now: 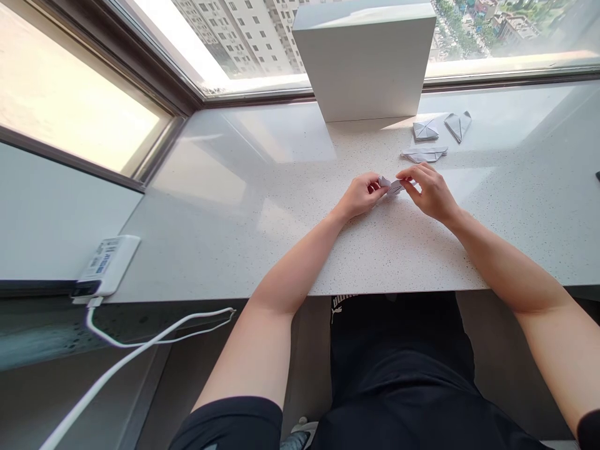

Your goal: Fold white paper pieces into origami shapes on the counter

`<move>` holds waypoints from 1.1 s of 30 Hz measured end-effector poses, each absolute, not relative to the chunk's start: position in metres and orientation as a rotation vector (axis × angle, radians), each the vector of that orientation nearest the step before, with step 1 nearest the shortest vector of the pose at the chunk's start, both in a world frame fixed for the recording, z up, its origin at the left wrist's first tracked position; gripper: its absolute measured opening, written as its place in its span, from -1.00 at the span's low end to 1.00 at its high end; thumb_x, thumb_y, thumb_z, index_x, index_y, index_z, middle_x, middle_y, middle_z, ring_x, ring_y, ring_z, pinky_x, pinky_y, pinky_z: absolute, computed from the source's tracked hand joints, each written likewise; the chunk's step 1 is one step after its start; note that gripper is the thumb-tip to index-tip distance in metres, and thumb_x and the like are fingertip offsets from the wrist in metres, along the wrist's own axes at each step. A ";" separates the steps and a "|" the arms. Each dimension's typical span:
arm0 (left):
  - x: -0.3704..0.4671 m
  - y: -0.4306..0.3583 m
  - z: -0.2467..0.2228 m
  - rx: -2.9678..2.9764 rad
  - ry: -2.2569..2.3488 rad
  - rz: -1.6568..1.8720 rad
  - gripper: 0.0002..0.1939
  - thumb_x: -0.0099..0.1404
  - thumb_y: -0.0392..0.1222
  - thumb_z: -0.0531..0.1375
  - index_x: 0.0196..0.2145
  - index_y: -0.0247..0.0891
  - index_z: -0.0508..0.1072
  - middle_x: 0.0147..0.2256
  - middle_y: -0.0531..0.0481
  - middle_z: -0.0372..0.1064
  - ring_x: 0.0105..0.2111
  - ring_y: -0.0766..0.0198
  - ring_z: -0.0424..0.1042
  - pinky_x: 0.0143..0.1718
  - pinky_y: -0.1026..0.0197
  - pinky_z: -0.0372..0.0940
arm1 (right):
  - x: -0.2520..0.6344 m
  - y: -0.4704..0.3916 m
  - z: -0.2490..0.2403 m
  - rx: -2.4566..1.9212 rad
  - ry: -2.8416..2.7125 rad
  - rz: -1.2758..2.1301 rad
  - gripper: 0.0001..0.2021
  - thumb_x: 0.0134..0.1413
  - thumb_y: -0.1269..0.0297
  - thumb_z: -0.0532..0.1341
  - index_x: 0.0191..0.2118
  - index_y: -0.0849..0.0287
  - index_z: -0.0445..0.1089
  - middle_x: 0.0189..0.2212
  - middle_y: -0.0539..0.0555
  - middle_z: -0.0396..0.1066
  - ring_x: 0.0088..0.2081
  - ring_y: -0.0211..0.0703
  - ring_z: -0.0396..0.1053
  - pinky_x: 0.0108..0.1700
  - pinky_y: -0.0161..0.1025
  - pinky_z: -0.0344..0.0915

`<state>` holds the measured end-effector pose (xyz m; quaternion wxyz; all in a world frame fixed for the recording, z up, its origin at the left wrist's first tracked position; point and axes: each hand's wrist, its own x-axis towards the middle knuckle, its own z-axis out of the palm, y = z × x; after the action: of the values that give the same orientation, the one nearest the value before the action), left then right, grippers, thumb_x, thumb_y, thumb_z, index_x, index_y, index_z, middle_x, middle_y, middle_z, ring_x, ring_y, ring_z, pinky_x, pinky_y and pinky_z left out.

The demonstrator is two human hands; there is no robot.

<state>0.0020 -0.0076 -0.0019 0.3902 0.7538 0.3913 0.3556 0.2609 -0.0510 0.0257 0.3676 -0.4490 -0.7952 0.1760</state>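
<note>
Between my two hands, just above the speckled white counter [281, 250], is a small piece of folded white paper [395, 187]. My left hand [364, 195] pinches its left end between thumb and fingers. Its right side is gripped by the thumb and index finger of my right hand [429, 190]. My fingers cover part of the paper, so its full shape is hidden. Just beyond my right hand lies a long, boat-like folded paper [424, 154]. Behind that are a square folded paper [425, 130] with creases meeting at its middle and a pointed folded paper [458, 126].
A large white box [365, 69] stands at the back against the window. At the far left, a white power bank [107, 265] rests by the counter's edge with a white cable [140, 340] hanging from it. A dark object [597, 176] shows at the right edge.
</note>
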 end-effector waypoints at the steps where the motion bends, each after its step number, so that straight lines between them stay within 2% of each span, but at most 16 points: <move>1: 0.002 -0.008 -0.001 1.907 1.001 0.900 -0.72 0.57 0.06 0.48 -0.25 -0.13 0.67 -0.23 -0.06 0.66 -0.25 0.16 0.51 -0.11 0.05 0.46 | 0.262 -0.051 0.027 -1.142 -2.060 0.435 -0.76 0.72 0.03 0.25 0.09 -0.09 0.68 0.06 0.24 0.74 0.16 0.39 0.60 0.32 0.38 0.52; 6: 0.002 -0.009 0.000 1.885 0.962 0.895 -0.75 0.55 0.08 0.51 -0.15 -0.14 0.74 -0.15 -0.07 0.70 -0.24 0.19 0.52 -0.08 0.07 0.47 | 0.263 -0.052 0.027 -1.149 -2.194 0.283 -0.70 0.78 0.10 0.17 0.13 -0.12 0.71 0.04 0.24 0.74 0.19 0.40 0.58 0.35 0.40 0.44; 12: -0.001 -0.007 -0.002 1.941 0.928 0.834 -0.68 0.54 0.16 0.51 -0.05 -0.15 0.78 -0.08 -0.09 0.74 -0.23 0.21 0.52 -0.11 0.11 0.47 | 0.261 -0.050 0.016 -1.107 -2.284 0.039 -0.70 0.81 0.24 0.16 0.23 -0.07 0.69 0.00 0.19 0.78 0.14 0.29 0.61 0.36 0.28 0.37; 21: -0.003 -0.006 -0.001 1.977 0.904 0.789 -0.79 0.40 -0.13 0.55 -0.04 -0.19 0.76 -0.14 -0.05 0.69 -0.22 0.23 0.54 -0.13 0.16 0.44 | 0.251 -0.048 0.004 -1.062 -2.310 -0.101 -0.71 0.80 0.34 0.20 0.25 -0.07 0.67 -0.03 0.15 0.81 0.15 0.23 0.59 0.38 0.23 0.36; 25: -0.002 -0.007 -0.002 2.001 0.855 0.822 -0.82 0.44 -0.11 0.50 -0.05 -0.19 0.75 -0.12 -0.08 0.71 -0.23 0.22 0.54 -0.15 0.14 0.43 | 0.250 -0.048 0.002 -1.049 -2.316 -0.072 -0.69 0.78 0.36 0.19 0.29 -0.10 0.65 -0.03 0.14 0.79 0.20 0.26 0.57 0.42 0.29 0.36; 27: -0.002 -0.008 -0.003 1.998 0.875 0.844 -0.83 0.51 -0.05 0.47 -0.09 -0.18 0.74 -0.14 -0.09 0.71 -0.23 0.21 0.53 -0.16 0.13 0.42 | 0.251 -0.047 0.001 -1.042 -2.301 -0.060 -0.71 0.78 0.31 0.21 0.29 -0.11 0.64 0.02 0.18 0.76 0.26 0.31 0.55 0.43 0.34 0.38; 30: -0.001 -0.008 -0.005 1.979 0.918 0.876 -0.79 0.57 0.02 0.45 -0.12 -0.17 0.73 -0.16 -0.09 0.71 -0.25 0.20 0.52 -0.16 0.11 0.44 | 0.254 -0.045 -0.002 -1.059 -2.194 -0.046 -0.73 0.73 0.14 0.30 0.35 -0.11 0.60 0.25 0.26 0.66 0.39 0.45 0.48 0.43 0.46 0.43; 33: -0.001 -0.007 -0.007 1.961 0.937 0.899 -0.78 0.59 0.04 0.45 -0.10 -0.16 0.73 -0.17 -0.09 0.71 -0.26 0.20 0.53 -0.14 0.10 0.46 | 0.260 -0.041 -0.003 -1.138 -2.021 0.030 -0.49 0.61 -0.05 0.43 0.49 -0.11 0.49 0.40 0.33 0.52 0.42 0.54 0.45 0.36 0.53 0.52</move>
<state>-0.0013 -0.0070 -0.0073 0.3844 0.7697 0.3678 0.3528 0.2601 -0.0407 -0.0034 0.3997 -0.4498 -0.7986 0.0119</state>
